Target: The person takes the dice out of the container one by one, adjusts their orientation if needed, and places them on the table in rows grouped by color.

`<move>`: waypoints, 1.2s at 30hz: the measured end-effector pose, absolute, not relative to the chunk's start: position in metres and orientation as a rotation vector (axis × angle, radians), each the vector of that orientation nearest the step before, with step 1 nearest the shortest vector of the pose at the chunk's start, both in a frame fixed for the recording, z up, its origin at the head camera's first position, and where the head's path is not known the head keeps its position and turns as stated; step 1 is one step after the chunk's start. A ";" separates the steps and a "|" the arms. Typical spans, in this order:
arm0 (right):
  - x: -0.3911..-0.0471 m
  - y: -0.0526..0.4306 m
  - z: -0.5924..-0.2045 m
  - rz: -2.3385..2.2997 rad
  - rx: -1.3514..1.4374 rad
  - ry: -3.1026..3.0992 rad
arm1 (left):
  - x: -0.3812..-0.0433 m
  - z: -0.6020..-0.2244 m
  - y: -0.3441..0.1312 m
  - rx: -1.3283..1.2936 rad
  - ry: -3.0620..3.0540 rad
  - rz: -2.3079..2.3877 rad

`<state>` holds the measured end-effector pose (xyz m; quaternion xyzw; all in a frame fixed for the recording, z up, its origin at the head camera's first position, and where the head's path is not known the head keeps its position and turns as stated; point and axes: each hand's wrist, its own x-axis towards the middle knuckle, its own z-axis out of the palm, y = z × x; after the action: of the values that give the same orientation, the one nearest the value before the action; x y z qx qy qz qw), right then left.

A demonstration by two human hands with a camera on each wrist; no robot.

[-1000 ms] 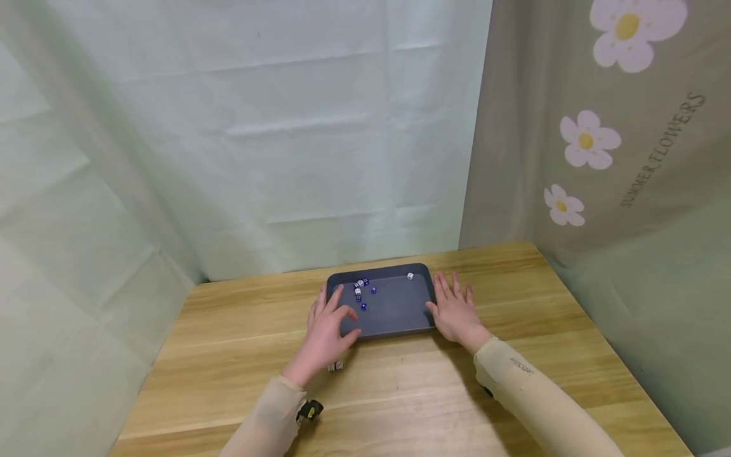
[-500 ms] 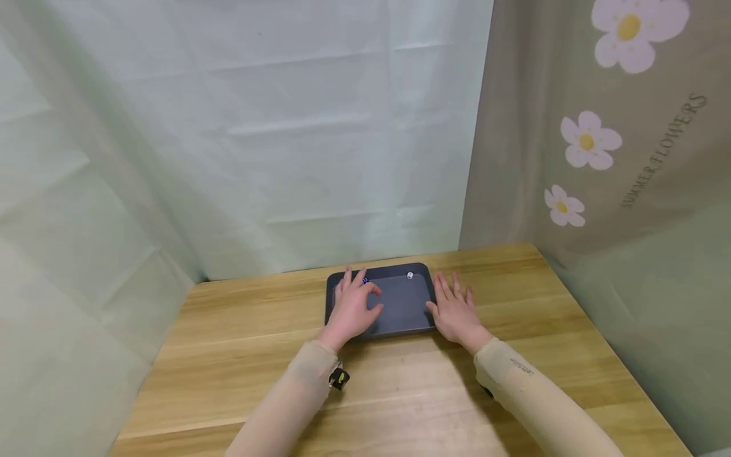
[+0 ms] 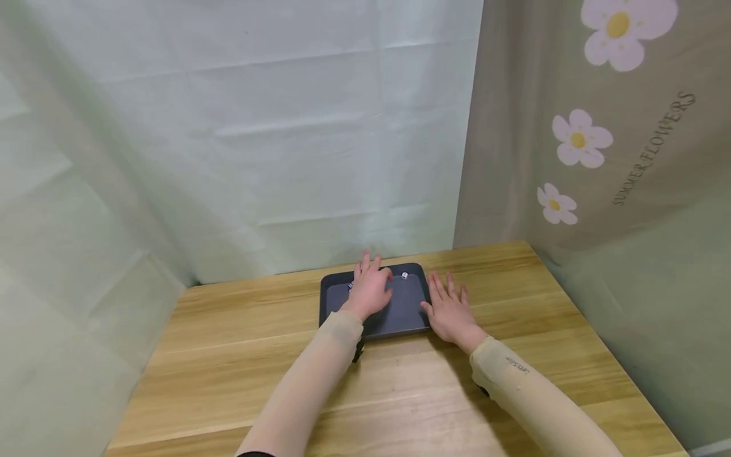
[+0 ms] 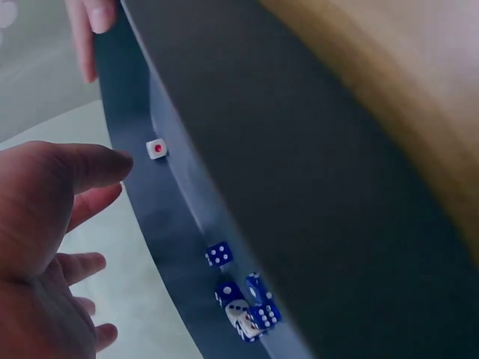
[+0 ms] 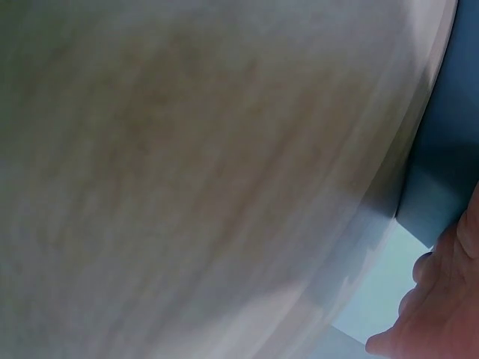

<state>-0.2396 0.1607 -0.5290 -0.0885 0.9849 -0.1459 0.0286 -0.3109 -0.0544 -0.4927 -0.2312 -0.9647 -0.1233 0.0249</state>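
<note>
A dark grey rectangular tray (image 3: 407, 310) lies near the table's back edge. My left hand (image 3: 370, 289) hovers over it with loosely spread fingers, holding nothing visible. A white die (image 3: 404, 275) with a red pip (image 4: 157, 149) sits in the tray's far right part. Blue dice, including one lone blue die (image 4: 218, 254), lie in the tray along with white ones in a tight cluster (image 4: 263, 315); in the head view my left hand hides most of these. My right hand (image 3: 451, 312) rests against the tray's right side, fingers fairly straight.
The wooden table (image 3: 228, 368) ends at a pale cloth curtain (image 3: 320, 158) close behind the tray. On the right hangs a flower-printed curtain (image 3: 514, 127). My left sleeve (image 3: 311, 374) crosses the table in front of the tray.
My left hand has moved from the tray's left side right and back over it. Two dice earlier seen on the table are now out of sight. The right hand stays at the tray.
</note>
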 end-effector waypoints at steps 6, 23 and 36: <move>-0.241 0.161 -0.531 -0.423 -0.281 3.048 | -0.326 -0.495 -0.037 -0.728 -3.034 -0.296; -0.243 0.159 -0.524 -0.405 -0.299 3.045 | -0.345 -0.494 -0.013 -0.682 -3.092 -0.013; -0.240 0.163 -0.530 -0.415 -0.293 3.054 | -0.339 -0.502 -0.006 -0.688 -3.067 0.032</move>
<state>-0.2397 0.1627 -0.5303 -0.0946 0.9862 -0.1339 0.0231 -0.3388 -0.0059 -0.5019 -0.2188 -0.9757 0.0101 -0.0009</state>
